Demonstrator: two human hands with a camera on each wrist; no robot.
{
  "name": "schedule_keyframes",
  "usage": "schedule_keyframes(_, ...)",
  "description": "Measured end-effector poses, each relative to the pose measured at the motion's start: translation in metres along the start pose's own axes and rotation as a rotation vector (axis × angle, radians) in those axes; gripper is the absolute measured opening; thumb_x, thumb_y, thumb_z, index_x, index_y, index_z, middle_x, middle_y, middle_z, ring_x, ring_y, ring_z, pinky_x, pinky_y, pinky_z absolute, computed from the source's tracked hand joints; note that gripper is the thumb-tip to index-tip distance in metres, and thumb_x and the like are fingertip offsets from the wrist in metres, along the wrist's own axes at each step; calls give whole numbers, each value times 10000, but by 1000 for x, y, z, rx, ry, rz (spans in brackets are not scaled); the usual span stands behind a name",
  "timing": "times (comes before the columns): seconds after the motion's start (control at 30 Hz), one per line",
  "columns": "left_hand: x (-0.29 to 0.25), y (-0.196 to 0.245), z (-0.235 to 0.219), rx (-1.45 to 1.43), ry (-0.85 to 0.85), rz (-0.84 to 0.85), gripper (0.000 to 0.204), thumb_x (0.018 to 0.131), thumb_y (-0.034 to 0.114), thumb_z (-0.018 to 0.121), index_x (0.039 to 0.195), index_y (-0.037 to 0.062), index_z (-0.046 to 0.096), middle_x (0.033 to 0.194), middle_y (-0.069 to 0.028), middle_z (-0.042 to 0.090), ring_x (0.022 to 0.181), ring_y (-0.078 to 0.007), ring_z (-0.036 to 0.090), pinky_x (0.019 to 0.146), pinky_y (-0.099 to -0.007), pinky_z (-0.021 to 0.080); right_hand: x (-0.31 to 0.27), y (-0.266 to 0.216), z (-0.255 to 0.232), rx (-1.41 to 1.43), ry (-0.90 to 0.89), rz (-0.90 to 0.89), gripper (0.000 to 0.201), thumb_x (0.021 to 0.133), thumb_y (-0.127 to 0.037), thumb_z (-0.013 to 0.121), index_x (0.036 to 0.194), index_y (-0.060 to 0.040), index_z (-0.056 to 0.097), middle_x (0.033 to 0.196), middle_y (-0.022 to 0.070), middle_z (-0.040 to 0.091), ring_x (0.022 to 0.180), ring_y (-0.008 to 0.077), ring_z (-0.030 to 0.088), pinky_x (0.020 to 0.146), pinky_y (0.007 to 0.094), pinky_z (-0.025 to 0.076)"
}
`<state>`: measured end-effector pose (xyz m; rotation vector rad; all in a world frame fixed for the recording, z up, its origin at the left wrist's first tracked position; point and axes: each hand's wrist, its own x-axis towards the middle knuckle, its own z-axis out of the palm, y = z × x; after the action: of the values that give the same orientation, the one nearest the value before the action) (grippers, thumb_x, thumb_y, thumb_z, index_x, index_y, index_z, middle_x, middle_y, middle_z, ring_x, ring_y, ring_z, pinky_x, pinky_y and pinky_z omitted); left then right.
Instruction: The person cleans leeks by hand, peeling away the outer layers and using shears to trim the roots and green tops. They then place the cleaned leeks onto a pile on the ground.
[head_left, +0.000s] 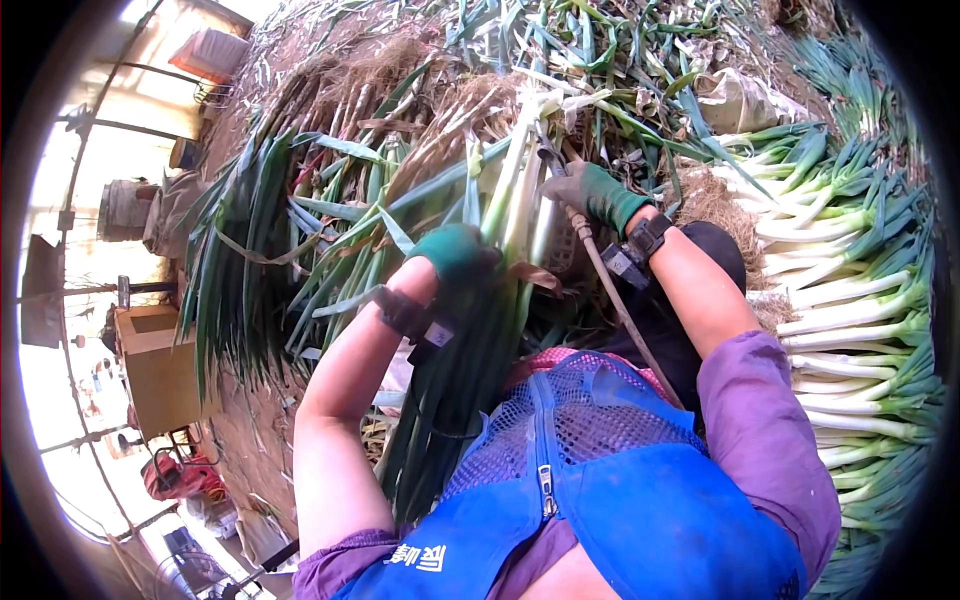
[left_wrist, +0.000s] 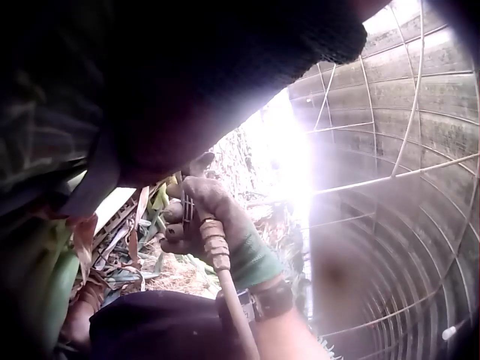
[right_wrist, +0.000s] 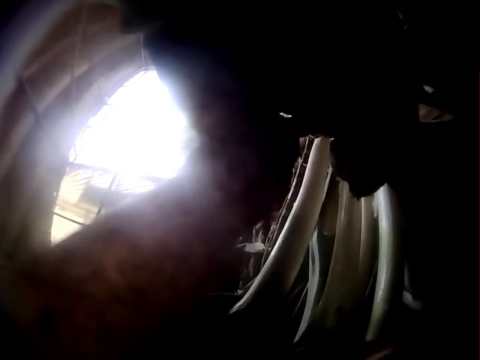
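Left of the bunch (head_left: 505, 230), a heap of untrimmed onions (head_left: 300, 200) is still to be worked. Left hand (head_left: 455, 252), gloved, grips the bunch mid-stalk, held upright over the lap. The bunch's stalks look white and mostly peeled, leaves long and green. Right of the bunch, the right hand (head_left: 590, 192) grips a hose nozzle (left_wrist: 212, 244) at the stalks. Further right, cleaned onions (head_left: 850, 300) lie stacked, so a good share looks done.
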<state>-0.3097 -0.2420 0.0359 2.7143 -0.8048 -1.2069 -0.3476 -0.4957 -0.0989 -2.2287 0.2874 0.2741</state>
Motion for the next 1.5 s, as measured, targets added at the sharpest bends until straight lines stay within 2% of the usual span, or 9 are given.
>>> schedule_keyframes(0.13,6,-8,2,-39,1,17,520,822,485,662,964,-13,706,901,-227,713,860,-336,703,806,-429,533,-20,-19,-10,-35,-142,-263,310,847,-355,664,993,-89,724,945,165,663,841,258,669,735,348,540)
schedule_keyframes(0.47,2,-43,-33,-734,-266,165,494,958,472,648,1096,3,726,943,-74,741,855,-102,664,787,-277,529,-62,-61,-3,-160,-197,89,595,833,-505,621,1122,14,594,1029,288,682,977,437,676,871,476,516)
schedule_keyframes(0.6,71,-140,-35,-351,665,-12,516,880,425,645,1200,23,683,1141,-189,715,1074,-300,679,934,-396,528,-83,-64,-3,-161,-184,166,611,838,-515,631,1113,25,553,995,302,675,976,436,676,855,477,521)
schedule_keyframes(0.73,115,-216,-2,247,736,-524,739,862,343,612,1522,102,382,1477,-207,496,1369,-378,480,1088,-425,438,-84,-60,4,-172,-157,167,614,839,-508,645,1117,27,535,1000,309,674,977,449,672,856,484,524)
schedule_keyframes(0.8,133,-247,13,-55,606,-594,782,817,334,651,1512,81,396,1472,-214,502,1272,-385,571,1055,-425,470,-86,-61,4,-170,-148,153,625,842,-512,642,1130,31,526,1003,312,672,979,454,670,858,489,525)
schedule_keyframes(1.1,37,-184,-51,-219,528,-239,355,855,349,677,1083,85,746,837,-125,729,737,-213,675,715,-369,520,-91,-62,6,-24,-119,129,544,839,-435,647,1098,38,574,947,250,691,896,372,686,823,425,532)
schedule_keyframes(1.17,12,-143,-72,-346,414,-132,486,874,440,603,1056,9,732,861,-161,730,750,-237,691,725,-371,530,-91,-52,16,142,-183,104,397,864,-331,664,1053,13,610,829,102,670,746,188,642,714,325,519)
schedule_keyframes(1.33,30,-79,-62,-342,338,53,583,979,511,478,1016,-19,717,916,-246,725,859,-352,709,797,-426,526,-136,-75,22,517,-293,103,401,818,-360,687,999,-7,625,736,77,620,694,166,618,671,332,504)
schedule_keyframes(1.5,50,-68,-22,-429,159,226,592,937,505,615,1141,-48,683,946,-108,714,875,-181,631,825,-323,495,-171,-90,3,485,-200,93,410,821,-345,678,1024,5,616,781,75,620,710,179,592,680,338,488)
